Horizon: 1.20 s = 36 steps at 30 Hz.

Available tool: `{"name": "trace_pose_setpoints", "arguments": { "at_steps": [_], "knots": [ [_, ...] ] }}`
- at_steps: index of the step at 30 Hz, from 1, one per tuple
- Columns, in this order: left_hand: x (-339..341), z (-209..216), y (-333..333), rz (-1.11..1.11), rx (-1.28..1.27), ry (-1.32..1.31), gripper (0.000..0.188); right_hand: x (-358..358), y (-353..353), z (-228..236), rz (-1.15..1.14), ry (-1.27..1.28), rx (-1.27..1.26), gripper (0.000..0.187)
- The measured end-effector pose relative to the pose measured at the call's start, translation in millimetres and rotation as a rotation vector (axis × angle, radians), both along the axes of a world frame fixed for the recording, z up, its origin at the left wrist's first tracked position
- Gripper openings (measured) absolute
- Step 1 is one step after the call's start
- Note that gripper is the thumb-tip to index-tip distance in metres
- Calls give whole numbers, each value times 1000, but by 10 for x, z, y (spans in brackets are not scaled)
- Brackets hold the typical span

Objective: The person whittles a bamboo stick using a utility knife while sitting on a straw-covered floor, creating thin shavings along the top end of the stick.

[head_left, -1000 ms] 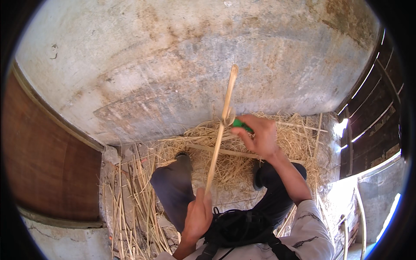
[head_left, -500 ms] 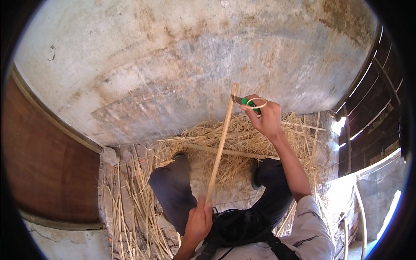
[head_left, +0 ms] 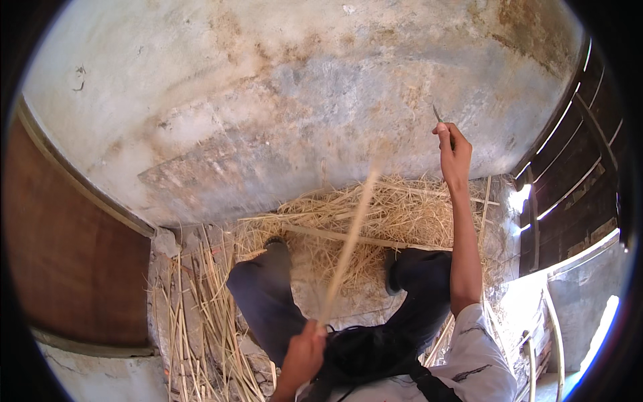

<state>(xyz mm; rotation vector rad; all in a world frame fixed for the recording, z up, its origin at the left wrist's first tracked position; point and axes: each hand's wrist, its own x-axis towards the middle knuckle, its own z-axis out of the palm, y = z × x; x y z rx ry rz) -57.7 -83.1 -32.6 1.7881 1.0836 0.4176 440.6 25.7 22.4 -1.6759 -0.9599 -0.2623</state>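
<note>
My left hand (head_left: 305, 354), low in the middle near my lap, is closed around the lower end of a long pale bamboo strip (head_left: 350, 244). The strip slants up and away to the right, its upper part smeared by motion. Up by the wall on the right, my right hand (head_left: 455, 151) grips a small knife (head_left: 437, 113), its thin blade pointing up. Only the blade shows; the handle is hidden in my fingers. Knife and strip are apart.
A heap of pale shavings (head_left: 408, 214) lies against the stained wall (head_left: 321, 100), with a flat strip (head_left: 328, 233) across it. Several long split strips (head_left: 201, 321) lie on the floor at left. A brown panel (head_left: 74, 248) stands left; dark slatted boards (head_left: 569, 174) stand right.
My right hand has moved up and to the right with the knife, away from the strip. A thin curled shaving near the knife is gone from view. The strip's upper end has dropped slightly.
</note>
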Motion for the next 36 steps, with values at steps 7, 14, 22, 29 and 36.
{"name": "trace_pose_setpoints", "arguments": {
  "at_steps": [7, 14, 22, 29, 36],
  "knots": [
    [67, 164, 371, 68, -139, -156, 41, -311, -32, -159, 179, 32, -556, 48],
    [141, 95, 562, 119, -546, -344, 52, -864, -70, -41, 557, 292, -72, 40],
    [173, 0, 692, -48, -799, -526, 53, -1607, -220, 78, 883, 517, -95, 32],
    [348, 155, 671, -112, -604, -480, 53, -1667, -186, 33, 889, 677, -104, 23],
    [429, 241, 654, -46, -440, -428, 54, -1609, -232, 16, 896, 617, 31, 21]
  ]
}}
